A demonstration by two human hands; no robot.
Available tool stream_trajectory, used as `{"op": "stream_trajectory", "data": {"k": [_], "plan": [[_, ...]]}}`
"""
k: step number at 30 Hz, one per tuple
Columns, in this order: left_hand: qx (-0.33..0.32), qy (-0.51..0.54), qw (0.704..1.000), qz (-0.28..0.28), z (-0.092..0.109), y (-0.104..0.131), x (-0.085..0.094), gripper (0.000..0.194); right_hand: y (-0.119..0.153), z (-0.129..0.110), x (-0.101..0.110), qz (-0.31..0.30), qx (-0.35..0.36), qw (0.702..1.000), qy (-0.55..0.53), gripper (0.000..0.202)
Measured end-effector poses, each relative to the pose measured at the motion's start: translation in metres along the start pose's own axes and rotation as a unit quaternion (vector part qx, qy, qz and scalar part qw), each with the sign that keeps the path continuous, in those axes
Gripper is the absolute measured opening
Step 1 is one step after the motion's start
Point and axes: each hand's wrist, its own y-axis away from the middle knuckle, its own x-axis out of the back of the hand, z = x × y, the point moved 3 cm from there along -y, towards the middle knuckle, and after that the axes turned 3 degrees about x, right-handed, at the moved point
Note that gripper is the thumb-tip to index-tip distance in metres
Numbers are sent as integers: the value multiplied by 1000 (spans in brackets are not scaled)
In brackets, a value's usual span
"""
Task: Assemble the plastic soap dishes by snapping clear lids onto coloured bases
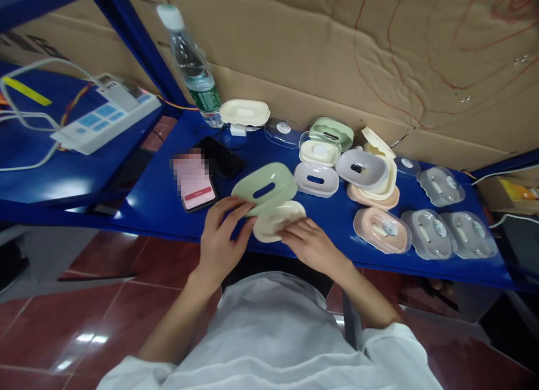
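So the person had a slotted green dish (283,190) and a cream dish (272,220) going at once, both near the middle of the frame, the cream one overlapping the green one's near edge. The left hand (223,227) was clamped on the green dish's near left rim, and the right hand (309,243) had its fingers closed on the right end of the cream dish, thumb hidden. Nothing was sitting in the green dish. Over at the lower right, a peach package (381,233) and a couple of grey packages (432,234) had clear shells, each with a small white piece and a round sticker visible. In the middle right, a grey slotted dish (362,168) was stacked over cream and peach pieces. Upper left, a bottle (196,70) held clear liquid, and at the far right edge a carton (500,191) had something yellow-orange inside.
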Motion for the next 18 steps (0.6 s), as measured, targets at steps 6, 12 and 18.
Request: {"op": "stream_trajectory", "data": {"k": [6, 12, 18], "plan": [[-66, -25, 991, -113, 0, 27, -2, 39, 11, 5, 14, 136, 13, 987, -80, 37], [-84, -95, 978, -165, 5, 42, 6, 38, 18, 16, 4, 46, -88, 995, -20, 56], [-29, -97, 987, -127, -2, 62, 15, 36, 5, 11, -12, 21, -61, 995, -76, 54]]}}
